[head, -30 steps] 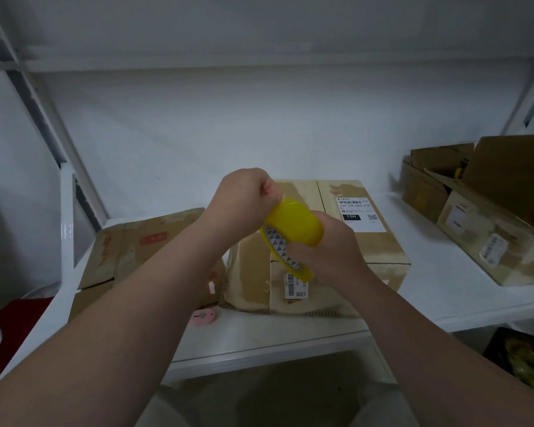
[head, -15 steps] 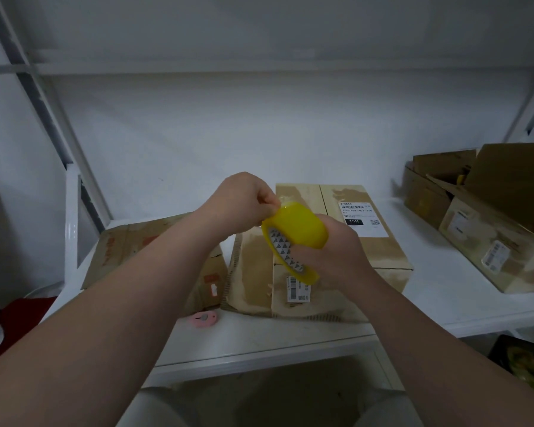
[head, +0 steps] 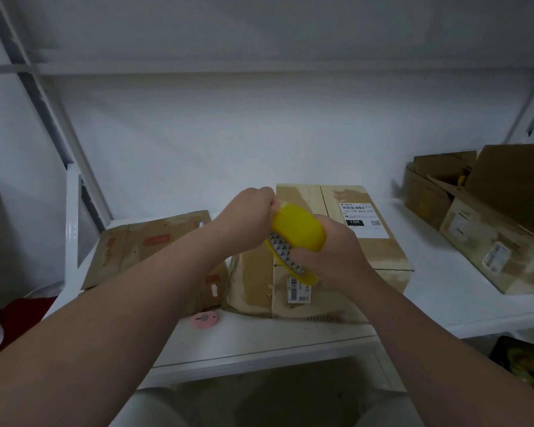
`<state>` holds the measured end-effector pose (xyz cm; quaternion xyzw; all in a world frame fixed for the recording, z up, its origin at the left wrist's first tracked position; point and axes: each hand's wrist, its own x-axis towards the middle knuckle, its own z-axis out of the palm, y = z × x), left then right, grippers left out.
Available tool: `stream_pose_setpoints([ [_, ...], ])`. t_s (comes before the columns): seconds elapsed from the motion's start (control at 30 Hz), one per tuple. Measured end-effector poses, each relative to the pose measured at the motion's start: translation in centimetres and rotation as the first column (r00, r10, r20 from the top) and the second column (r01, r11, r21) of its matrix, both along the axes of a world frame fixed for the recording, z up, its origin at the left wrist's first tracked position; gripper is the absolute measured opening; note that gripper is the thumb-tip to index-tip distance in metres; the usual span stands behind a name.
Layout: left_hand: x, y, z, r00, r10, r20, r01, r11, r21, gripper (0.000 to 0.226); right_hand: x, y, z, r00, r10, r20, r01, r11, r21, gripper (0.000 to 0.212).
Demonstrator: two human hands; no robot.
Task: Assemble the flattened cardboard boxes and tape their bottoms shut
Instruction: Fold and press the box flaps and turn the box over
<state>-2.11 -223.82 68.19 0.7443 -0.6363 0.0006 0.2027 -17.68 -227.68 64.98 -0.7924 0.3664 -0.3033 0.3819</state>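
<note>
An assembled cardboard box with a white shipping label lies on the white shelf in the middle. Above its near left part my right hand grips a yellow tape roll whose core shows a grey triangle pattern. My left hand pinches at the top left rim of the roll, fingers curled. Whether a tape end is between the fingers cannot be seen. Flattened cardboard boxes lie to the left on the shelf.
A small pink cutter lies at the shelf's front edge, left of the box. Open cardboard boxes stand at the right. A diagonal metal brace and white upright post run along the left. A red object sits low left.
Both hands and the tape roll stay together over the box. The hands shifted only slightly while the left fingers keep picking at the roll's rim.
</note>
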Motion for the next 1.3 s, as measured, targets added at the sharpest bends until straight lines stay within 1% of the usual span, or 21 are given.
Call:
stream_pose_setpoints([
  [0.07, -0.1, 0.3, -0.3, 0.992, -0.018, -0.126, 0.013, 0.999, -0.037, 0.021, -0.1, -0.1, -0.1, 1.000, 0.014, -0.003, -0.014, 1.000, 0.006, 0.023],
  [0.1, -0.2, 0.4, -0.4, 0.986, -0.024, -0.165, 0.015, 0.998, -0.053, 0.020, -0.1, -0.1, -0.1, 1.000, 0.017, 0.004, -0.017, 1.000, 0.014, 0.024],
  [0.23, -0.4, 0.7, -0.9, 0.971, -0.054, -0.231, 0.033, 0.995, -0.098, 0.021, -0.2, -0.2, -0.2, 0.999, 0.038, 0.018, -0.039, 0.999, 0.027, 0.026],
  [0.3, -0.3, 0.9, -1.0, 0.950, -0.074, -0.304, 0.039, 0.992, -0.121, 0.021, -0.3, -0.2, -0.3, 0.999, 0.038, 0.035, -0.040, 0.998, 0.044, 0.029],
  [0.37, -0.1, 1.0, -1.0, 0.920, -0.085, -0.383, 0.035, 0.990, -0.137, 0.015, -0.4, -0.4, -0.4, 0.997, 0.016, 0.076, -0.022, 0.997, 0.079, 0.034],
  [0.43, 0.0, 0.8, -1.0, 0.912, -0.080, -0.402, 0.023, 0.989, -0.146, 0.011, -0.5, -0.5, -0.5, 0.995, 0.017, 0.100, -0.027, 0.995, 0.095, 0.037],
  [0.5, 0.0, 0.5, -1.0, 0.899, -0.052, -0.434, -0.019, 0.987, -0.158, 0.017, -0.5, -0.6, -0.6, 0.994, 0.024, 0.104, -0.034, 0.994, 0.101, 0.038],
  [0.6, 0.0, 0.3, -0.6, 0.850, -0.015, -0.526, -0.082, 0.984, -0.161, 0.020, -0.5, -0.6, -0.7, 0.992, 0.027, 0.120, -0.040, 0.993, 0.115, 0.035],
  [0.7, -0.1, 0.0, -0.4, 0.799, 0.067, -0.598, -0.166, 0.980, -0.112, 0.037, -0.6, -0.7, -0.6, 0.993, 0.035, 0.115, -0.048, 0.992, 0.113, 0.033],
  [0.73, -0.2, 0.0, -0.4, 0.783, 0.061, -0.619, -0.160, 0.981, -0.106, 0.035, -0.5, -0.7, -0.6, 0.994, 0.036, 0.108, -0.048, 0.993, 0.109, 0.034],
  [0.83, -0.6, -0.1, -0.4, 0.733, 0.017, -0.680, -0.118, 0.988, -0.102, 0.020, -0.5, -0.7, -0.6, 0.995, 0.035, 0.093, -0.045, 0.994, 0.100, 0.040],
  [0.9, -0.8, -0.3, -0.4, 0.708, 0.009, -0.707, -0.143, 0.981, -0.131, 0.016, -0.4, -0.6, -0.5, 0.996, 0.036, 0.085, -0.044, 0.995, 0.087, 0.041],
  [0.97, -0.9, -0.4, -0.3, 0.686, 0.023, -0.727, -0.189, 0.971, -0.147, 0.014, -0.3, -0.4, -0.4, 0.996, 0.040, 0.076, -0.046, 0.996, 0.070, 0.038],
  [1.07, -1.0, -0.5, 0.2, 0.683, 0.081, -0.726, -0.232, 0.966, -0.110, 0.010, -0.2, -0.3, -0.4, 0.998, 0.046, 0.045, -0.047, 0.998, 0.039, 0.029],
  [1.13, -1.0, -0.7, 0.5, 0.728, 0.102, -0.678, -0.229, 0.968, -0.099, 0.014, -0.2, -0.3, -0.4, 0.999, 0.044, 0.026, -0.044, 0.999, 0.018, 0.028],
  [1.17, -1.0, -0.8, 0.5, 0.775, 0.100, -0.623, -0.217, 0.970, -0.113, 0.017, -0.2, -0.3, -0.4, 0.999, 0.036, 0.028, -0.037, 0.999, 0.017, 0.026],
  [1.23, -1.4, -0.7, 0.4, 0.884, 0.096, -0.457, -0.185, 0.971, -0.152, 0.019, -0.1, -0.2, -0.2, 0.999, 0.024, 0.040, -0.026, 0.999, 0.034, 0.024],
  [1.3, -1.8, -0.3, 0.1, 0.946, 0.061, -0.317, -0.137, 0.965, -0.224, 0.013, -0.1, -0.2, -0.2, 0.999, 0.022, 0.042, -0.024, 0.999, 0.045, 0.025],
])
